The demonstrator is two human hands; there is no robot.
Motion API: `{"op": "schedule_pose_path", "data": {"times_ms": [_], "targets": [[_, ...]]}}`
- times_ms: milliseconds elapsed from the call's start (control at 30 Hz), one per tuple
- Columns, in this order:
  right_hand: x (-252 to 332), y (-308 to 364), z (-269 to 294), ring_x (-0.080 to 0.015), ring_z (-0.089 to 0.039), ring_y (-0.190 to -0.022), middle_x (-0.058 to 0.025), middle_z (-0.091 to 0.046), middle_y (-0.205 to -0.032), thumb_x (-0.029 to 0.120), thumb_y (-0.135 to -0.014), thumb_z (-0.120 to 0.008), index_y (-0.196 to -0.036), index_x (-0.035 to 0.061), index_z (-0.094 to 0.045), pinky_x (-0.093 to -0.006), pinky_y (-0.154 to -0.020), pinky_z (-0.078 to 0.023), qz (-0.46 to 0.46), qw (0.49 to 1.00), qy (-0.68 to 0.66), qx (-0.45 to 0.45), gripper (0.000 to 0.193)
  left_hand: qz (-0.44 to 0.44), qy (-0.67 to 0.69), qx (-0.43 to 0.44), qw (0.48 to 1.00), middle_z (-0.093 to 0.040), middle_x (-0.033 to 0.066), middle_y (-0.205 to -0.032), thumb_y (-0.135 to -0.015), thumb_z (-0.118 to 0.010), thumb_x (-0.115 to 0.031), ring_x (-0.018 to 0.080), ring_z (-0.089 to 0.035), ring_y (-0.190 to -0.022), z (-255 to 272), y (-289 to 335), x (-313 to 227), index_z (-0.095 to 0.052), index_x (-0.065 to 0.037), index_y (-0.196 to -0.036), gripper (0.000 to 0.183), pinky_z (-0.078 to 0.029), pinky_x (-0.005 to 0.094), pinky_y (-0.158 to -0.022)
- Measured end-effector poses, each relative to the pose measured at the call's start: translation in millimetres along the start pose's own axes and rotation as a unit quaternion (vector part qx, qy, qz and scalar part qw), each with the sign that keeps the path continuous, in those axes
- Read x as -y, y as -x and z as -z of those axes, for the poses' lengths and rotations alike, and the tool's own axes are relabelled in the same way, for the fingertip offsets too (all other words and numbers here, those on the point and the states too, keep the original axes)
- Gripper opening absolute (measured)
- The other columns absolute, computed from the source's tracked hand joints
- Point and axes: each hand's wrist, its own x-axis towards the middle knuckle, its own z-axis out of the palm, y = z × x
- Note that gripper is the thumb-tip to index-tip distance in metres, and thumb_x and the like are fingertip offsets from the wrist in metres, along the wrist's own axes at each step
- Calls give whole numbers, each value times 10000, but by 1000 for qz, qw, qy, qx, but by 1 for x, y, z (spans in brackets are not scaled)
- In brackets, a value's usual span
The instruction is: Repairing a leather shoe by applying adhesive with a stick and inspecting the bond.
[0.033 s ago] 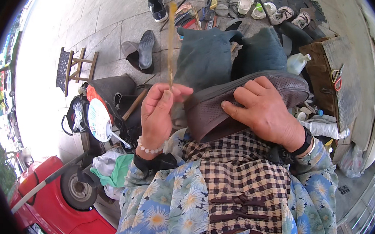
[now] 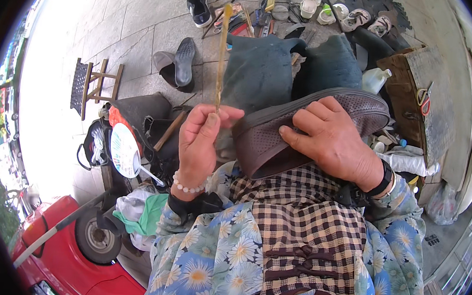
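Between the thumb and fingers of my left hand (image 2: pixel 199 136) is a thin stick (image 2: pixel 221 63), pointing up, with an amber-coloured coating toward its tip. My right hand (image 2: pixel 333 144) grips a brown perforated shoe (image 2: pixel 258 144) over my lap, fingers over its upper and thumb at its opening. The shoe lies on its side, with the sole edge facing away from me. My left fingertips are close to one end of the shoe; whether they touch it I cannot tell. A dark cloth (image 2: pixel 258 71) covers my knees behind the shoe.
At the right, a wooden box (image 2: pixel 412 95) has red-handled scissors (image 2: pixel 424 100) on top and a white jug (image 2: pixel 374 79) beside it. Loose shoes (image 2: pixel 184 63) and tools lie on the paving ahead. To the left are a folding stool (image 2: pixel 94 83), a hammer (image 2: pixel 171 131) and a red vehicle (image 2: pixel 72 262).
The stick's upper end has swung slightly to the right and looks sharper. My right hand and the shoe have barely moved.
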Motion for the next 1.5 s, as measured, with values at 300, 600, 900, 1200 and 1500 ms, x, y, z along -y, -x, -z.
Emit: {"op": "schedule_pose_path", "data": {"times_ms": [300,600,900,1200,1500], "targets": [[6,-24,-7,-189,-487,-784,-41,-468,-809,164,-697,-570,-863,31,-577,-310,-711,-384,-17,1000,14,-7,213,40,-63,8,997,-620,180,-1017,-955,-422,-144,157,-528,-910,6,-10,5,-531,5,-959,185,-381,304,-867],[-8,-24,-27,-202,-499,-807,-27,-490,-810,175,-710,-575,-841,76,-587,-319,-709,-385,-42,999,-32,1,165,12,-339,-7,941,-558,-5,-766,-898,-540,-38,45,-486,-672,38,-12,-15,-587,27,-989,121,-403,182,-608],[-11,-23,-36,-209,-503,-791,-31,-495,-807,155,-716,-556,-867,83,-592,-326,-709,-381,-56,996,-57,-47,171,13,-407,0,913,-583,24,-762,-911,-498,-36,47,-472,-597,60,7,-42,-587,17,-1014,146,-378,177,-551],[-17,-21,-35,-222,-486,-772,-34,-478,-784,121,-667,-612,-905,102,-650,-336,-692,-364,-73,992,-104,0,242,-30,-552,92,828,-632,133,-781,-823,-581,-2,220,-588,-609,54,14,-70,-616,19,-919,104,-452,280,-561],[-17,-18,-38,-218,-489,-786,-38,-478,-776,112,-676,-595,-798,100,-637,-333,-696,-359,-77,990,-121,-14,130,16,-573,111,812,-633,145,-764,-838,-582,-22,246,-588,-569,46,14,-78,-617,21,-925,103,-444,293,-529]]}}
